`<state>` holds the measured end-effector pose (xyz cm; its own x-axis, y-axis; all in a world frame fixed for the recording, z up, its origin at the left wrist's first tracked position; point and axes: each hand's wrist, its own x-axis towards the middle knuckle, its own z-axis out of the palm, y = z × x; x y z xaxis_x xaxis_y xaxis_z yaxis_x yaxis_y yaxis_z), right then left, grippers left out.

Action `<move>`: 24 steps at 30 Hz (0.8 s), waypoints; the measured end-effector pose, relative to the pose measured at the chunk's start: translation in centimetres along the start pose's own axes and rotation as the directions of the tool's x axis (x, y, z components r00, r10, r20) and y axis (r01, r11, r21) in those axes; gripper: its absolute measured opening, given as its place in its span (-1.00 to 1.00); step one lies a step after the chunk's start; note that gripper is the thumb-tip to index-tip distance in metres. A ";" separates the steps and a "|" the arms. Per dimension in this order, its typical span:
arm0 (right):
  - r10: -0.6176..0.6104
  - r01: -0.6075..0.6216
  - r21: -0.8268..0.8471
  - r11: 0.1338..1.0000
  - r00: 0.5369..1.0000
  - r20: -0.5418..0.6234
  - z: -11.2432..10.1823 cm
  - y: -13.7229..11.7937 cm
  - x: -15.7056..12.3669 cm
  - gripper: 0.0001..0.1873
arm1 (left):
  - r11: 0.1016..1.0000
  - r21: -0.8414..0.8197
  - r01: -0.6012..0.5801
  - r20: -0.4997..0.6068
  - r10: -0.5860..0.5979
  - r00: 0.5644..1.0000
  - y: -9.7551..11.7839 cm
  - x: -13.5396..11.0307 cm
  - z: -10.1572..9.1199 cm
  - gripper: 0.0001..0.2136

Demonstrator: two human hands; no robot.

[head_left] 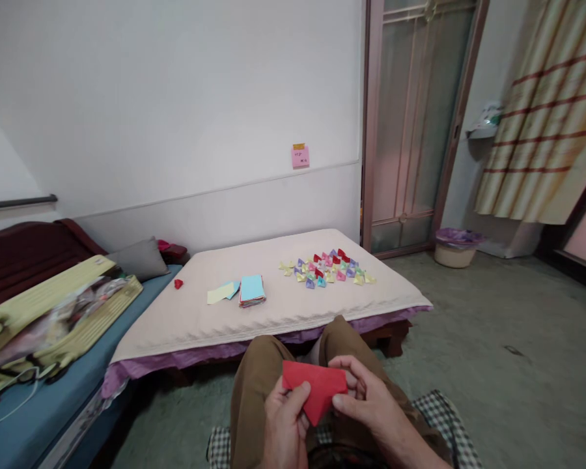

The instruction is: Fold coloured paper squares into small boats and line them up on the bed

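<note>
A folded sheet of red paper (pixel 314 385) is held up above my lap, its lower part narrowing to a point. My left hand (pixel 287 417) pinches it from the left, thumb lying across the front. At the right corner, my right hand (pixel 364 397) grips the same paper between thumb and fingers. Ahead on the covered table, a stack of coloured paper (pixel 252 290) has a light blue sheet on top. Loose yellow sheets (pixel 219 294) lie beside it. Several small folded paper pieces (pixel 329 267) in many colours spread over the right part.
The low table (pixel 176 326) wears a cream cover with a purple cloth below. A small red object (pixel 178 284) lies at its left. On the left stands a sofa (pixel 85 355) with a grey cushion (pixel 144 258). A lined bin (pixel 455 251) stands near the glass door (pixel 415 130).
</note>
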<state>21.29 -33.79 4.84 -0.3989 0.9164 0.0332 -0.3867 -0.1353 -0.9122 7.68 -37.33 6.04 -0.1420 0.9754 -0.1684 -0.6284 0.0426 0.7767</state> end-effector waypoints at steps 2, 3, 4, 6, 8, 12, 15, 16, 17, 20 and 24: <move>0.021 -0.023 -0.046 0.999 0.999 -0.035 0.0 0.1 0.1 -0.56 | 1.000 0.020 -0.007 0.005 0.007 1.000 -0.1 -0.1 0.2 -0.81; 0.027 -0.031 -0.073 0.997 0.998 -0.055 0.0 0.2 0.1 -0.60 | 0.999 0.032 -0.008 0.005 0.008 1.000 -0.1 -0.1 0.3 -0.80; 0.030 -0.037 -0.100 0.994 0.997 -0.077 -0.1 0.2 0.1 -0.62 | 0.999 0.045 -0.009 0.004 0.009 1.000 -0.2 -0.2 0.3 -0.79; 0.023 -0.040 -0.137 0.990 0.992 -0.123 -0.1 0.2 0.1 -0.64 | 0.998 0.070 -0.009 0.008 0.008 1.000 -0.3 -0.1 0.3 -0.77; 0.013 -0.034 -0.141 0.989 0.989 -0.149 -0.1 0.2 -0.1 -0.66 | 0.996 0.083 -0.013 0.012 0.012 1.000 -0.4 -0.1 0.1 -0.75; 0.003 -0.025 -0.133 0.991 0.986 -0.167 -0.1 -0.2 -0.3 -0.73 | 0.992 0.114 -0.055 0.005 0.055 0.998 -0.4 0.3 -0.5 -0.79; -0.005 -0.027 -0.173 0.985 0.983 -0.183 -0.1 -0.7 -0.4 -0.82 | 0.976 0.192 -0.101 0.009 0.101 0.995 -0.2 0.4 -0.8 -0.81; -0.012 -0.026 -0.195 0.980 0.982 -0.190 -0.1 -0.8 -0.4 -0.86 | 0.967 0.231 -0.112 0.006 0.113 0.994 -0.1 0.4 -0.9 -0.81; -0.021 -0.022 -0.218 0.976 0.981 -0.194 -0.1 -0.9 -0.5 -0.88 | 0.954 0.275 -0.121 0.001 0.125 0.992 0.0 0.4 -1.0 -0.81; -0.046 -0.008 -0.268 0.963 0.980 -0.194 -0.2 -1.2 -0.5 -0.94 | 0.898 0.413 -0.154 0.002 0.168 0.986 0.5 0.3 -1.1 -0.83; -0.096 0.057 -0.301 0.952 0.988 -0.117 -0.6 -1.6 -0.7 -0.94 | 0.833 0.501 -0.235 0.112 0.207 0.972 1.0 0.2 -1.3 -0.91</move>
<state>22.65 -33.97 6.02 -0.2596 0.9630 0.0728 -0.1410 0.0368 -0.9893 6.03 -37.34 6.01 -0.1828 0.9810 0.0650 -0.1070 -0.0856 0.9906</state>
